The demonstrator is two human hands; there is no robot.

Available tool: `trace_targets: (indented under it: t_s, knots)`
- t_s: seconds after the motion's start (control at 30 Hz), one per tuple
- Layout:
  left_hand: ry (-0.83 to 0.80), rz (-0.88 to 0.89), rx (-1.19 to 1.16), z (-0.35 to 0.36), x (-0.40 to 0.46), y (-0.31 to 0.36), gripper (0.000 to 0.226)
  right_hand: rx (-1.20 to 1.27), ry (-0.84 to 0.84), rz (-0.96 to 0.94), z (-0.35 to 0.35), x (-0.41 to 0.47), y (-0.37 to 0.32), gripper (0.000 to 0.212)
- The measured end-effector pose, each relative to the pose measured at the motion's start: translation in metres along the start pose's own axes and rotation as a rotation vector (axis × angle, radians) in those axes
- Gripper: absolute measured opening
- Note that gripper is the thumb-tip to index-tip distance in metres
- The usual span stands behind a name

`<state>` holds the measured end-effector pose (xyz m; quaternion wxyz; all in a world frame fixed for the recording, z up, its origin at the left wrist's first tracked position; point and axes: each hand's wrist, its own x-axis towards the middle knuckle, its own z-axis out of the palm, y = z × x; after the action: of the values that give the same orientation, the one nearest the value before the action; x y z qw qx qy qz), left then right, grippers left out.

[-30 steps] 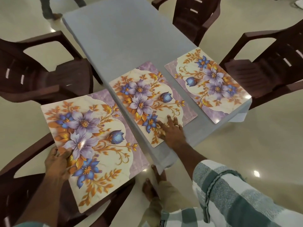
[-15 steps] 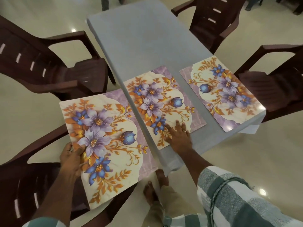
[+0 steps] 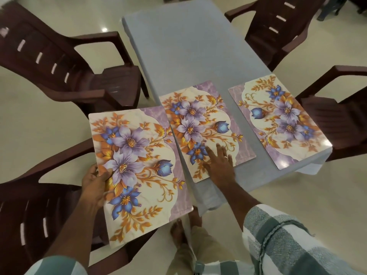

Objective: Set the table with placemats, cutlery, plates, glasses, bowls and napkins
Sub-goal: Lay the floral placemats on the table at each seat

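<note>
A long rectangular table covered in pale grey cloth (image 3: 178, 46) runs from the top centre of the frame down to the lower centre. Four dark brown slatted plastic armchairs surround it: one at upper left (image 3: 65, 70), one at lower left (image 3: 29, 211), one at upper right (image 3: 278, 30) and one at right (image 3: 335, 116). Three rectangular floral placemats, cream and mauve with purple and blue flowers and orange leaves, sit across the middle of the frame. The left placemat (image 3: 139, 171) is off the table, held out over the lower-left chair. The centre placemat (image 3: 204, 128) lies flat on the cloth near the table's near end, and the right placemat (image 3: 280, 120) lies flat at the table's right edge, apart from the centre one. The left hand (image 3: 95, 185) grips the left placemat's left edge, thumb on top. The right hand (image 3: 218, 165), fingers straight and spread, presses flat on the centre placemat's near corner; one finger wears a ring. No legible writing or brand appears on any item.
</note>
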<state>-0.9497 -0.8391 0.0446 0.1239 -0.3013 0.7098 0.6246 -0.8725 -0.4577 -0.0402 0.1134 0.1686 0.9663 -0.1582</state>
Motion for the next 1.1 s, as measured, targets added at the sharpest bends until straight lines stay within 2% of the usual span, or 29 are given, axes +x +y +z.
trace_targets:
  t_s: [0.07,0.13,0.2,0.33,0.47,0.6,0.7,0.77,0.87,1.0,1.1]
  knots:
    - [-0.012,-0.005,-0.023,0.001,-0.006,-0.001,0.023,0.151,0.112,-0.085,-0.003,0.010,-0.015,0.051]
    - [-0.011,-0.011,-0.050,-0.001,-0.013,-0.002,0.019,0.371,0.117,-0.148,-0.003,0.017,-0.037,0.037]
    - [0.005,-0.010,-0.068,-0.011,-0.022,-0.003,0.022,0.515,0.050,-0.193,-0.007,0.020,-0.067,0.029]
    - [0.047,0.005,-0.127,-0.041,-0.040,-0.006,0.024,0.692,-0.210,-0.143,-0.016,0.015,-0.125,0.037]
    - [0.113,0.044,-0.140,-0.090,-0.061,-0.023,0.018,0.672,-0.267,-0.243,0.002,0.001,-0.165,0.042]
    - [0.173,0.036,-0.080,-0.155,-0.085,-0.053,0.017,0.653,-0.323,-0.326,0.008,-0.037,-0.216,0.025]
    - [0.224,0.058,-0.023,-0.216,-0.100,-0.084,0.008,0.714,-0.347,-0.367,0.029,-0.078,-0.258,0.021]
    - [0.237,0.055,0.030,-0.254,-0.109,-0.102,0.015,0.777,-0.362,-0.375,0.043,-0.103,-0.282,0.022]
    - [0.243,0.078,0.088,-0.323,-0.123,-0.129,0.016,0.835,-0.357,-0.363,0.060,-0.156,-0.328,0.027]
    - [0.243,0.201,0.184,-0.402,-0.140,-0.150,0.008,0.812,-0.291,-0.346,0.082,-0.218,-0.392,0.035]
    - [0.303,0.281,0.197,-0.469,-0.146,-0.159,0.019,0.825,-0.260,-0.370,0.101,-0.259,-0.454,0.026]
